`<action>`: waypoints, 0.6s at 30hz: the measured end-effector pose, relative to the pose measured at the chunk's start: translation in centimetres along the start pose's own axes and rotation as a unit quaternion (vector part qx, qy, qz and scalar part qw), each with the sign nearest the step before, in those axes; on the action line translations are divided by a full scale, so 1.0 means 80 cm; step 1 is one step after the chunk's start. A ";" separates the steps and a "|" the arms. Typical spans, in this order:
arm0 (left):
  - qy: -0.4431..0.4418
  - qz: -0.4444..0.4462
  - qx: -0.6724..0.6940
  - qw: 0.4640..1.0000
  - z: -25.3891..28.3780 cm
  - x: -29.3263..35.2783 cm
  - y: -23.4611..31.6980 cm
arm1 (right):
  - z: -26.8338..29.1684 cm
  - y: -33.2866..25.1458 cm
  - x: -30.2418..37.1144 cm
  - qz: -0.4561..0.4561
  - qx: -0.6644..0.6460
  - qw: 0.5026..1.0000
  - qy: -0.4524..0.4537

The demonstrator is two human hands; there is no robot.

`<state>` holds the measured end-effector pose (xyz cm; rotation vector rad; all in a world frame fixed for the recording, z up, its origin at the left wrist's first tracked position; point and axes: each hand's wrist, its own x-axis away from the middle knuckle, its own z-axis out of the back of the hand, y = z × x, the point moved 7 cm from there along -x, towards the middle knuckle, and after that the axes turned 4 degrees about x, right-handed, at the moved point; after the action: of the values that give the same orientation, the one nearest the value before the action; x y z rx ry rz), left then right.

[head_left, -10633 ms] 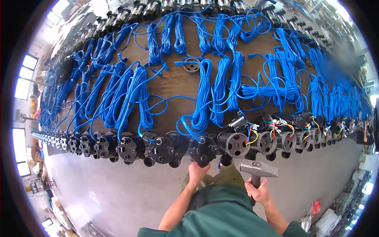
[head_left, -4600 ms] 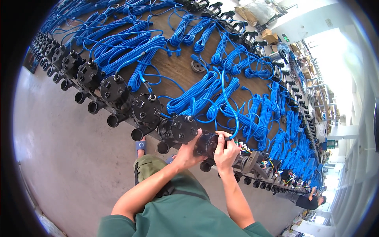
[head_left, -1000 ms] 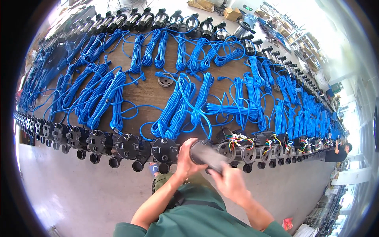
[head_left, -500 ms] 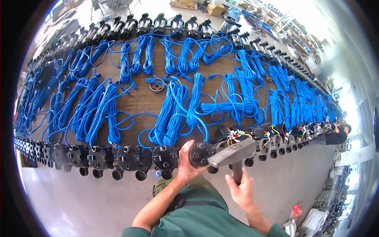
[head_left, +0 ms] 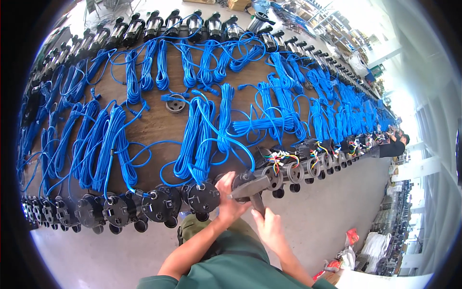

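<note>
My right hand (head_left: 270, 229) is wrapped round the handle of a hammer (head_left: 251, 187). The hammer's grey head lies across a black round end cap (head_left: 240, 179) at the near table edge and hides much of its face. Gripping that cap from the left is my left hand (head_left: 232, 204), with the fingers along its side and the thumb below. Just left of this hand sits another black round end cap (head_left: 203, 196), with a blue cable leading up from it. On the right, neighbouring open housings (head_left: 274, 177) show loose coloured wires (head_left: 278, 160).
Coiled blue cables (head_left: 192, 139) cover much of the brown tabletop (head_left: 159, 120). A grey metal disc (head_left: 175, 105) lies among them. Black cylindrical units (head_left: 173, 24) line the far edge. Another person (head_left: 395, 144) works at the far right.
The hammer has come down and left onto the cap, and my right hand has moved left with it. My left hand stays on the cap. The whole view has turned slightly.
</note>
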<state>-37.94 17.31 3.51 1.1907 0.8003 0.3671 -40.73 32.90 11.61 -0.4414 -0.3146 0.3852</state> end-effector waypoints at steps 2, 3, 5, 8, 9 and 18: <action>0.008 0.015 -0.005 1.000 0.006 0.000 -0.001 | 0.032 -0.029 -0.007 0.006 -0.016 0.999 -0.030; 0.007 0.013 -0.009 1.000 0.006 0.000 -0.001 | 0.036 -0.025 -0.005 -0.065 -0.102 0.989 -0.085; 0.019 -0.010 -0.006 1.000 0.005 -0.009 0.002 | 0.073 -0.027 0.001 -0.045 -0.116 0.991 -0.043; 0.015 -0.012 -0.026 0.999 0.009 -0.001 -0.001 | 0.102 -0.054 0.024 -0.028 -0.242 0.970 0.026; 0.015 -0.012 -0.022 1.000 0.003 0.002 0.001 | 0.101 -0.054 0.028 0.003 -0.282 0.957 0.072; -0.009 0.002 -0.038 0.999 0.000 0.001 -0.007 | 0.031 0.007 -0.016 -0.016 -0.102 0.992 -0.068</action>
<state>-38.01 17.18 2.98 1.1232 0.7625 0.3874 -42.96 33.73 13.22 -0.6103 -0.4966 0.3538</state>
